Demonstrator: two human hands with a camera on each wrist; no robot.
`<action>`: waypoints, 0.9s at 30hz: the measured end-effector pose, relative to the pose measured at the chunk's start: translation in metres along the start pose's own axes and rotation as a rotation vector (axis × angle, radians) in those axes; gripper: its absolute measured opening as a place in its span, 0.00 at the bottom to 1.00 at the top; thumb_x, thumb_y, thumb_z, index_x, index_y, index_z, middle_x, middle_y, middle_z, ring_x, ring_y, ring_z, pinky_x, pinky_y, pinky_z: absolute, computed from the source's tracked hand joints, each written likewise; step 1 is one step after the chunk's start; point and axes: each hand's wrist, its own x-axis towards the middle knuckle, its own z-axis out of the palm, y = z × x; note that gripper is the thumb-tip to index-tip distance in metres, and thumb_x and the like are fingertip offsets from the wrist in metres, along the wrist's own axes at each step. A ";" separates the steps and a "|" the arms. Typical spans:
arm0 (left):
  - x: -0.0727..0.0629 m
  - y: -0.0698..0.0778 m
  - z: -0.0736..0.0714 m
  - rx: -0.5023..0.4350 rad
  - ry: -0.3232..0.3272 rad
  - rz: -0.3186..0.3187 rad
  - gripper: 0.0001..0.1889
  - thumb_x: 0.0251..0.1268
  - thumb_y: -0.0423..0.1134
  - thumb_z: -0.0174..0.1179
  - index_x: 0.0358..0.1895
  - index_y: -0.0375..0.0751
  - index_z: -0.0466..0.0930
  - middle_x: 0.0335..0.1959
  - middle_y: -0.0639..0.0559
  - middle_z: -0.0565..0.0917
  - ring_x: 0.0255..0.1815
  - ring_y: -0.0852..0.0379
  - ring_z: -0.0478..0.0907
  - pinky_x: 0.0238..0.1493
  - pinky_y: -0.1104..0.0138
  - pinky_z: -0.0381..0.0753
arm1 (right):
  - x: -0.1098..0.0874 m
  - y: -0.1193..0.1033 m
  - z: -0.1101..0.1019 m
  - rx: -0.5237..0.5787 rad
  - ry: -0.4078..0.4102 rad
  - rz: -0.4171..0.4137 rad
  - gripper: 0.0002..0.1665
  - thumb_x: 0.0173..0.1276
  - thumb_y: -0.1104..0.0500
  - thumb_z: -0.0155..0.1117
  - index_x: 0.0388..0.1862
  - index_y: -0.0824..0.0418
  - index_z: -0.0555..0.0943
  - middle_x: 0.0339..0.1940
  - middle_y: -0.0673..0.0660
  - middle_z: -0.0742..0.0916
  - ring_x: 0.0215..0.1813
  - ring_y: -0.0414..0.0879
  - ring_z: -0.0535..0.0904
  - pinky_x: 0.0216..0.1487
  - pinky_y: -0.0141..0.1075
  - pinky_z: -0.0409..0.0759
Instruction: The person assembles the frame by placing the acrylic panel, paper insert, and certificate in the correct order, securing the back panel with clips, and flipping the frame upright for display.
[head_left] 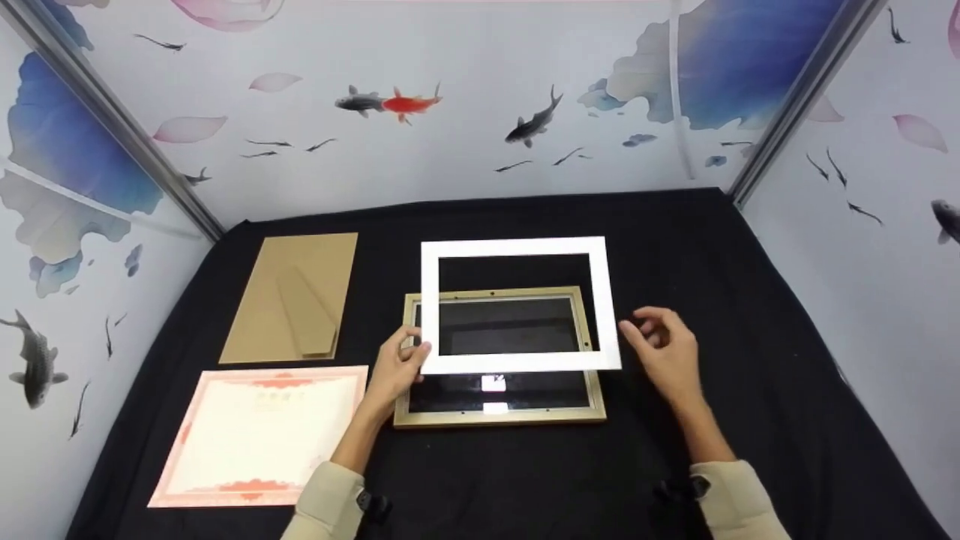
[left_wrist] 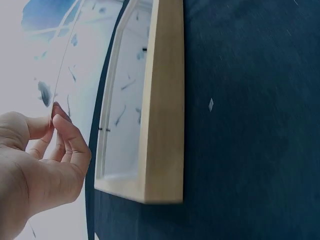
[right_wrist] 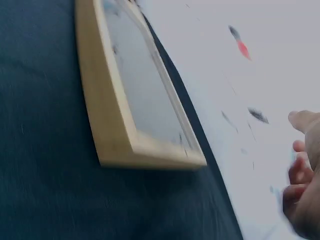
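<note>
My left hand (head_left: 394, 370) pinches the lower left edge of a white picture mat (head_left: 517, 363), a flat rectangular border with an open window. In the left wrist view the mat appears edge-on as a thin line between thumb and fingers of the left hand (left_wrist: 52, 155). Below it lies a gold-coloured picture frame (head_left: 540, 417) with a glossy pane, partly covered by the mat in the head view. My right hand (head_left: 666, 352) hovers beside the mat's right edge, apart from it, its fingers loosely bent and holding nothing. The wooden side of the frame (right_wrist: 107, 100) shows in the right wrist view.
A brown backing board (head_left: 255, 300) with a fold-out stand lies at the back left of the black cloth (head_left: 750, 360). In front of it is a certificate (head_left: 247, 435) with a red patterned border. Printed wall panels (head_left: 480, 165) enclose the table's back and sides.
</note>
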 end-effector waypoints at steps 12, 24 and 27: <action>-0.010 -0.011 -0.013 0.017 0.010 -0.021 0.11 0.75 0.34 0.60 0.54 0.35 0.75 0.17 0.53 0.71 0.19 0.53 0.71 0.20 0.70 0.67 | -0.028 0.011 0.001 0.284 -0.325 0.334 0.08 0.69 0.66 0.70 0.42 0.71 0.84 0.32 0.64 0.84 0.27 0.45 0.77 0.28 0.33 0.77; -0.016 -0.020 -0.025 0.117 -0.057 0.021 0.14 0.68 0.27 0.63 0.55 0.29 0.78 0.32 0.43 0.85 0.22 0.52 0.75 0.24 0.67 0.76 | -0.037 0.012 0.003 0.149 -0.369 0.410 0.08 0.69 0.63 0.71 0.41 0.69 0.84 0.32 0.60 0.84 0.29 0.45 0.77 0.30 0.33 0.77; -0.018 -0.025 -0.025 0.156 -0.049 0.036 0.14 0.67 0.27 0.65 0.54 0.28 0.78 0.33 0.44 0.86 0.24 0.53 0.78 0.26 0.68 0.77 | -0.039 0.012 0.005 0.113 -0.404 0.398 0.07 0.70 0.66 0.69 0.41 0.71 0.83 0.32 0.61 0.85 0.28 0.45 0.77 0.30 0.33 0.77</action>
